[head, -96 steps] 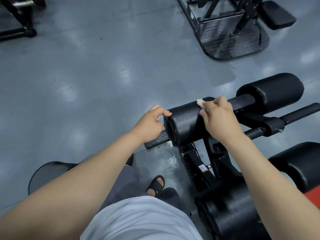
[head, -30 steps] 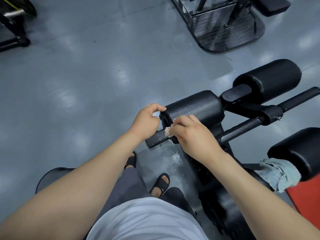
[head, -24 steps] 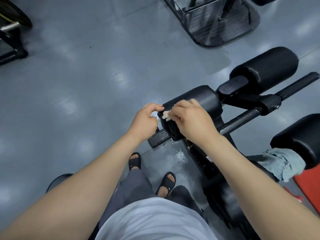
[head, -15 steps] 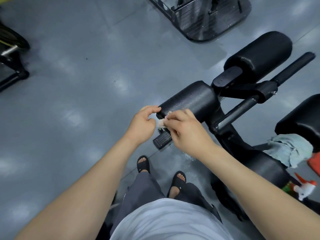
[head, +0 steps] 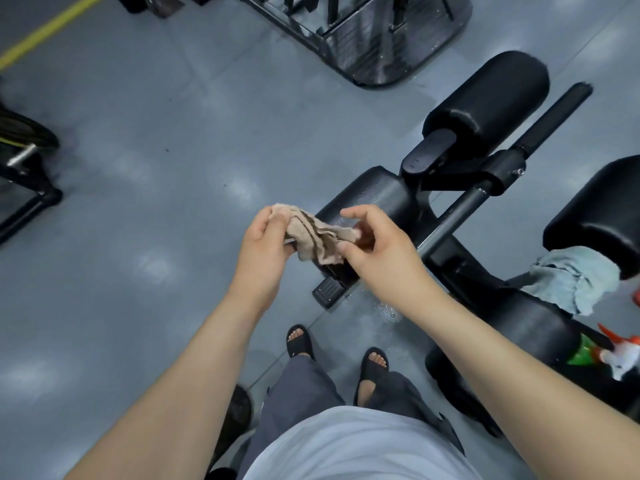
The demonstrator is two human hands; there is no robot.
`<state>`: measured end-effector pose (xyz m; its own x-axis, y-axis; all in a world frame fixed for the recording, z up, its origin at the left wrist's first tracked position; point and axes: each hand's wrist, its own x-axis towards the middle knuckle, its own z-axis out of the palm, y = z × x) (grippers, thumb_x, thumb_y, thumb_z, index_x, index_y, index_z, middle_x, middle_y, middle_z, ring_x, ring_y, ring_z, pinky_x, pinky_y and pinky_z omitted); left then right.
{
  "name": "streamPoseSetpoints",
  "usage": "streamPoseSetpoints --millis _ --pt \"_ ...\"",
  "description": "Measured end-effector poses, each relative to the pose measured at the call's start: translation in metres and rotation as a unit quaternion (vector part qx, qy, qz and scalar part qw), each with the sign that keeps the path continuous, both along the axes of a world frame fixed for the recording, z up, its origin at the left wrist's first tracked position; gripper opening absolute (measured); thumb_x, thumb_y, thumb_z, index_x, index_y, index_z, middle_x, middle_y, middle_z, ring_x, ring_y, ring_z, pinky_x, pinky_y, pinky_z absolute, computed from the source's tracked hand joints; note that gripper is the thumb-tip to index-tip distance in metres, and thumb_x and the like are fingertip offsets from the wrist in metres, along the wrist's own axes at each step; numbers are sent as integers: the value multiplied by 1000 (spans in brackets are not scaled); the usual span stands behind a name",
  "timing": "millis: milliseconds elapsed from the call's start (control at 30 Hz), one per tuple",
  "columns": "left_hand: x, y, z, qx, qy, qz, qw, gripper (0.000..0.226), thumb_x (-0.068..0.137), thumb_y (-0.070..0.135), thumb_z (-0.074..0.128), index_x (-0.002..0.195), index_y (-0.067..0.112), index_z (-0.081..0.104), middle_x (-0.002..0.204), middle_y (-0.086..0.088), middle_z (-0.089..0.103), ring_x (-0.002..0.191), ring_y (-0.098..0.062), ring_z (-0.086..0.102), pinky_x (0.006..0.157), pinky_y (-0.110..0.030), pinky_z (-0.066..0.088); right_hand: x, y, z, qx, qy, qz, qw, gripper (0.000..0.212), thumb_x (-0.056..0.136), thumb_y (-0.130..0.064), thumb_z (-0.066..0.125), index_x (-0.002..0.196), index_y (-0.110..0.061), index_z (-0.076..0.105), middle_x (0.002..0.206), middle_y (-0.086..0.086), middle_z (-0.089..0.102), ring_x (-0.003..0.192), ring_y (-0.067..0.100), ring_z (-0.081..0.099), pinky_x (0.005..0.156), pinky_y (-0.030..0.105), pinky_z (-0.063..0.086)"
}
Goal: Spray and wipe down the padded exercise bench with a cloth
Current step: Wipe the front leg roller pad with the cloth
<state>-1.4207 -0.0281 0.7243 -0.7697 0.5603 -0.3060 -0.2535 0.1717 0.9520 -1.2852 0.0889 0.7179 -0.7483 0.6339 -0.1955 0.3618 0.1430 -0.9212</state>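
A crumpled beige cloth [head: 317, 237] is stretched between both hands in front of the black exercise bench. My left hand [head: 265, 249] grips its left end. My right hand [head: 375, 247] pinches its right end between thumb and fingers. Just behind the hands lies the near black roller pad [head: 375, 199]; a second roller pad [head: 495, 95] sits further back. The cloth is lifted off the pad. A black padded cushion [head: 602, 216] stands at the right edge. A spray bottle [head: 613, 353] with green body and red-white nozzle lies at the lower right.
A light blue rag [head: 578, 275] is draped over the bench frame at right. A metal machine platform [head: 363, 32] stands at the top. Black equipment [head: 24, 174] sits at the left. Water drops [head: 386, 310] wet the grey floor near my sandalled feet [head: 301, 341].
My right hand left the end of the near roller and both hands drew back, opening the cloth out between them. The view tilted down, bringing the spray bottle into sight.
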Motion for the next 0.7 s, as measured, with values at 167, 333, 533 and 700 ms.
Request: streamPoseSetpoints --millis 167,333,533,700 --pt "-6 12 18 -7 -12 25 1000 42 112 33 33 87 12 61 81 -17 66 80 -32 66 78 -47 56 0 12 8 32 -24 -17 999 8 95 -28 65 101 -30 70 103 -10 60 91 -2 59 88 17 46" --pt "-3 19 14 -96 22 -70 993 70 98 74 33 97 8 56 81 -18 69 65 -32 66 73 -50 59 0 11 18 -45 -26 57 997 67 76 -70 71 131 -34 55 122 -17 61 112 -5 58 96 21 47" --pt "-4 20 12 -100 -27 -150 983 68 93 59 60 118 -3 59 107 -22 73 103 -35 72 92 -56 58 -5 20 11 -21 -39 13 999 7 94 -21 65 98 -27 67 81 -8 69 67 0 61 66 20 50" --pt "-9 15 9 -17 -126 -129 983 43 93 -1 64 132 0 45 126 -19 68 112 -34 69 87 -44 59 -9 29 18 -45 -28 -3 999 22 99 -9 50 104 -25 64 73 -10 65 54 -2 55 55 10 41"
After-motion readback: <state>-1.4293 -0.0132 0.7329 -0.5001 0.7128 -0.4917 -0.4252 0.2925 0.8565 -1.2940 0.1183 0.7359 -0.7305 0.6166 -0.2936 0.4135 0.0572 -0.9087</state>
